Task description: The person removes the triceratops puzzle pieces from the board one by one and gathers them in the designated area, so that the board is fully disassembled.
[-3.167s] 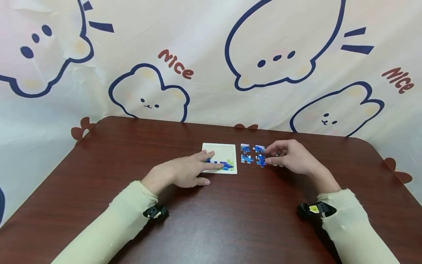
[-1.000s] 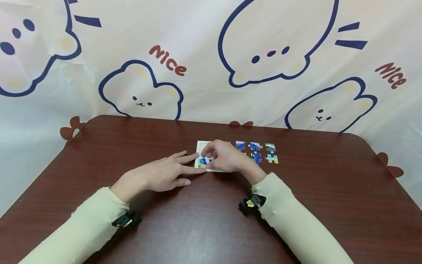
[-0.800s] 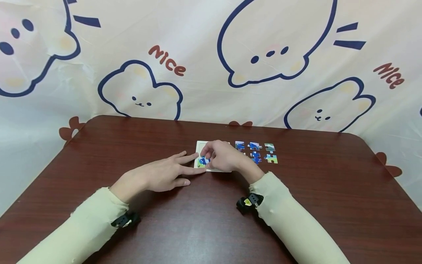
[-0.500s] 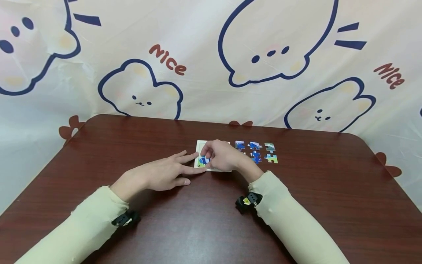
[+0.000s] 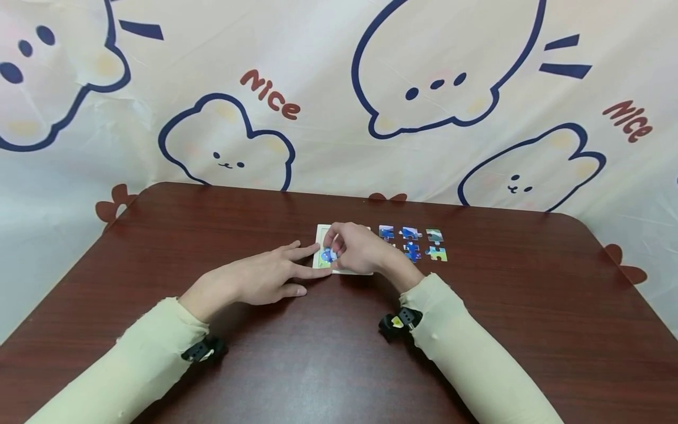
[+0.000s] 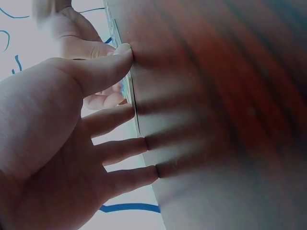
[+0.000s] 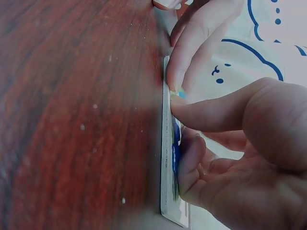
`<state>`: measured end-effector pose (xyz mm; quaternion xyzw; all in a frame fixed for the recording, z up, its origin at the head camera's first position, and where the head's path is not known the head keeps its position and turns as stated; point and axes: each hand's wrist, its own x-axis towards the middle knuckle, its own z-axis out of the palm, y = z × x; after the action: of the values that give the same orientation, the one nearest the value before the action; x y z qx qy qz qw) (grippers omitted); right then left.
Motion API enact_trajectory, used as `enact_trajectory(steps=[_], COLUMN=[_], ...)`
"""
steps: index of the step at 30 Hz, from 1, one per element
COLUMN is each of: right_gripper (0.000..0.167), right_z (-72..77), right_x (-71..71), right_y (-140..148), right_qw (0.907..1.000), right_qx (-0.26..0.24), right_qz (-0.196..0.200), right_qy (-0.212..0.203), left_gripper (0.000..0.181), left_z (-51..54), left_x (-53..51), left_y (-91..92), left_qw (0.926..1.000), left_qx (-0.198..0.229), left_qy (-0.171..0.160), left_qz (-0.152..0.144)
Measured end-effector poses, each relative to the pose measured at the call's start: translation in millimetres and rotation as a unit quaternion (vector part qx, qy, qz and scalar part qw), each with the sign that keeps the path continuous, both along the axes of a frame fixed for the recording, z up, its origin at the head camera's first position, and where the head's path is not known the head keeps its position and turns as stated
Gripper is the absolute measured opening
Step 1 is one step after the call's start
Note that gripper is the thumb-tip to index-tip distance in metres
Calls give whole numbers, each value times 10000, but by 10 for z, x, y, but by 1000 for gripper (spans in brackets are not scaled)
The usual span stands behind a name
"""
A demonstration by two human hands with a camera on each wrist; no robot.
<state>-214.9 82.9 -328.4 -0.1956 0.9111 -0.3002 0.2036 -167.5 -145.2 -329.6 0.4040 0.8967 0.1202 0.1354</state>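
Observation:
A shallow white puzzle tray (image 5: pixel 321 232) lies flat on the table, with blue and green jigsaw pieces along its near side. My left hand (image 5: pixel 259 277) is spread, its straight fingers touching the tray's left edge and near left corner. Over the tray, my right hand (image 5: pixel 360 250) has thumb and fingers bent down around a blue puzzle piece (image 5: pixel 327 257) at the near left. From the right wrist, the right thumb (image 7: pixel 206 112) touches near the tray's edge beside a left fingertip, and the other fingers curl onto blue pieces (image 7: pixel 175 160). The right hand hides most of the tray.
Loose puzzle pieces lie in two rows right of the tray, among them a blue one (image 5: pixel 410 234), a grey-green one (image 5: pixel 434 236) and a yellow-green one (image 5: pixel 437 254). The brown table (image 5: pixel 339 353) ends at a cartoon-printed cloth (image 5: pixel 328 153) behind.
Since the oldest frame, my right hand has moved left from the loose pieces onto the tray, and my left hand has shifted left to its edge. Over the last second both hands stay nearly still.

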Motion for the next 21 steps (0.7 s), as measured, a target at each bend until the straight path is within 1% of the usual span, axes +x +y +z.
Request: enact_trajectory(steps=[4,9,15,21], right_gripper=[39,40,39,39], right_z=[4,-3,-15,-15], right_x=[-4,-1,-9,2], right_y=[12,13,22,44], right_qw=[9999,9998,9995,9992], right_qx=[-77,-149,-210,-277], right_qz=[-4,51,145,177], right_qy=[80,95,196,220], left_gripper=[55,55,55,54], left_z=[0,1,-2,17], left_x=[-8,-3,-2,-2], left_y=[6,1,-3,0], left_qw=[10000,9999,10000,10000], left_qx=[-15,-29,-15,-30], left_qy=[-29,-86,-52,-40], left_qz=[27,63,27,33])
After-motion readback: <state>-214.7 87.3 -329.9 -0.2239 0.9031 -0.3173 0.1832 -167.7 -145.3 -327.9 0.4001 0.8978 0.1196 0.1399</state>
